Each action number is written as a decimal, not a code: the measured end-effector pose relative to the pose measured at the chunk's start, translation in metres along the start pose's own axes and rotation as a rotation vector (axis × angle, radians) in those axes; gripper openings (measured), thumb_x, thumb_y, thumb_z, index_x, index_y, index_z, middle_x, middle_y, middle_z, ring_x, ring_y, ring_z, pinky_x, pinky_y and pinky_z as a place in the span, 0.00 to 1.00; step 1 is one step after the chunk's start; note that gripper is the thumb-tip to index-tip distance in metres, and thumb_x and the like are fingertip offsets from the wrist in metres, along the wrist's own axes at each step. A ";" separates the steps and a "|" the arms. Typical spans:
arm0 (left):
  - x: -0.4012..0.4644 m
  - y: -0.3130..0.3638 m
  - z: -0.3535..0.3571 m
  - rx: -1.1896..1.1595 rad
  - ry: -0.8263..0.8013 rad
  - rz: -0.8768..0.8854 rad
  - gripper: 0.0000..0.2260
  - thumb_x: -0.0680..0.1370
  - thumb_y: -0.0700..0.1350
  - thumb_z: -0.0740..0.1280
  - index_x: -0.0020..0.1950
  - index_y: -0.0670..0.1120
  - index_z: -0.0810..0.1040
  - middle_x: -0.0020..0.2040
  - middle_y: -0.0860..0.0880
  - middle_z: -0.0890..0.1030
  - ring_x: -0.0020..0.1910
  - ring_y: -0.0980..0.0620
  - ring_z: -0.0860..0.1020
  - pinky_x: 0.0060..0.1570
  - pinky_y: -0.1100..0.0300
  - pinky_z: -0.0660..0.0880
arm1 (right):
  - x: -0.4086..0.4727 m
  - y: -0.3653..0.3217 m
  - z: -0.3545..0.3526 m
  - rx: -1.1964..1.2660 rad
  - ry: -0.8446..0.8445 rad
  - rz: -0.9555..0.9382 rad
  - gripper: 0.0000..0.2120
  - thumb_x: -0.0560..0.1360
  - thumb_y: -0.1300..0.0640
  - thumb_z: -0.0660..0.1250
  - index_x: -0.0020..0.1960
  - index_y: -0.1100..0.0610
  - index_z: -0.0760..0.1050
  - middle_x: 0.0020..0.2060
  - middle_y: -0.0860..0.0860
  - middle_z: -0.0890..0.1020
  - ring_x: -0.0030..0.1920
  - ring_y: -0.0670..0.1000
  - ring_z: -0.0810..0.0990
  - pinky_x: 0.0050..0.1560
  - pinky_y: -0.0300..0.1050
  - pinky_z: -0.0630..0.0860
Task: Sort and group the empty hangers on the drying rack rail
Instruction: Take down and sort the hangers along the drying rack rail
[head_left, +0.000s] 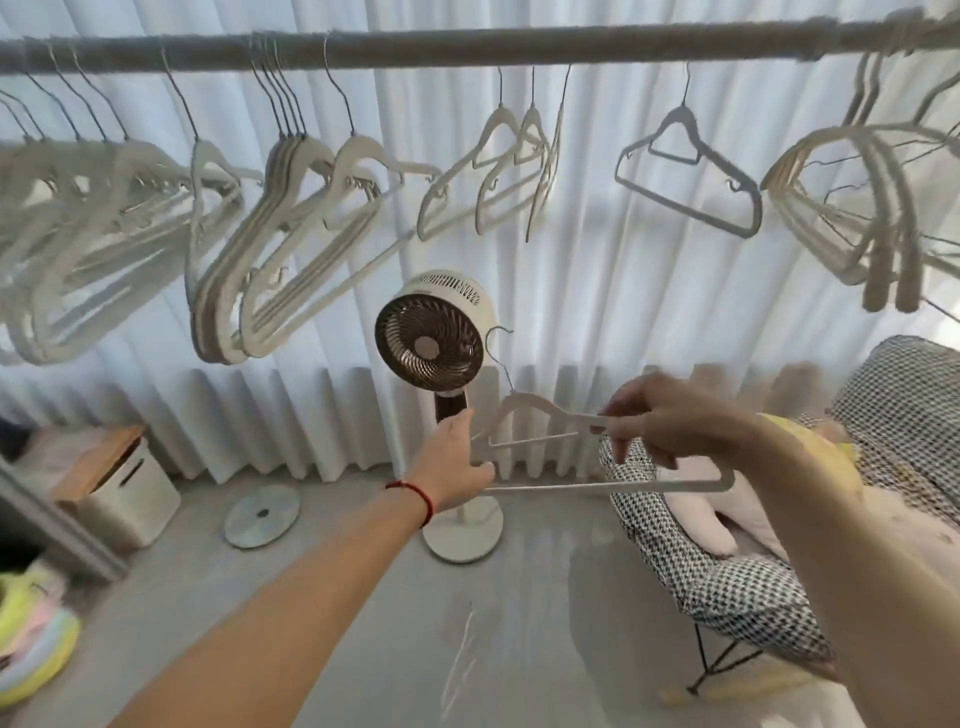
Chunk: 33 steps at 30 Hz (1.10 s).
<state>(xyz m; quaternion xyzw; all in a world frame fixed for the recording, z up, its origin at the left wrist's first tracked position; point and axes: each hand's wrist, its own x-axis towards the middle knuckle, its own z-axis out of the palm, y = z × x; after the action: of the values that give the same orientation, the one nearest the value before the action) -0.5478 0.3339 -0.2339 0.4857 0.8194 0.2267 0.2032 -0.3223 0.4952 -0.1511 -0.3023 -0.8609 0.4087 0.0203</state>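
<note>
A grey rail runs across the top. Several pale velvet hangers hang from it in bunches: a big bunch at the left, a packed group further right, three loose ones in the middle, a single hanger and a bunch at the far right. Below the rail I hold one white hanger off it, hook up. My left hand grips its left end. My right hand pinches its upper right shoulder.
A white standing fan stands straight ahead behind the held hanger, in front of white curtains. A checked chair with cushions sits at the right. A white box and a round disc lie on the floor at the left.
</note>
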 end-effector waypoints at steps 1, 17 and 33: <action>0.001 -0.010 0.003 0.002 -0.031 0.001 0.32 0.78 0.48 0.67 0.79 0.43 0.61 0.75 0.42 0.68 0.72 0.44 0.69 0.70 0.52 0.67 | 0.000 0.005 0.007 0.042 -0.038 -0.026 0.06 0.76 0.57 0.70 0.49 0.52 0.87 0.36 0.54 0.87 0.24 0.50 0.76 0.23 0.38 0.70; -0.018 -0.202 0.179 -0.230 -0.150 -0.473 0.11 0.83 0.46 0.62 0.49 0.45 0.81 0.38 0.46 0.82 0.25 0.54 0.74 0.30 0.61 0.73 | 0.089 0.208 0.279 -0.132 0.077 0.282 0.21 0.77 0.61 0.66 0.70 0.56 0.76 0.66 0.57 0.76 0.68 0.59 0.73 0.70 0.52 0.69; -0.032 -0.533 0.572 -0.629 0.235 -1.099 0.16 0.78 0.50 0.69 0.33 0.48 0.72 0.22 0.56 0.68 0.24 0.53 0.66 0.30 0.61 0.65 | 0.252 0.517 0.784 -0.146 -0.352 0.546 0.21 0.81 0.47 0.64 0.71 0.53 0.73 0.66 0.54 0.76 0.66 0.57 0.76 0.63 0.51 0.74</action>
<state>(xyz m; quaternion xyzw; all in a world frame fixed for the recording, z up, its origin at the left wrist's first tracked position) -0.5925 0.1785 -0.9994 -0.1158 0.8599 0.3705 0.3314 -0.4892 0.3381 -1.0963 -0.4471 -0.7654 0.3824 -0.2608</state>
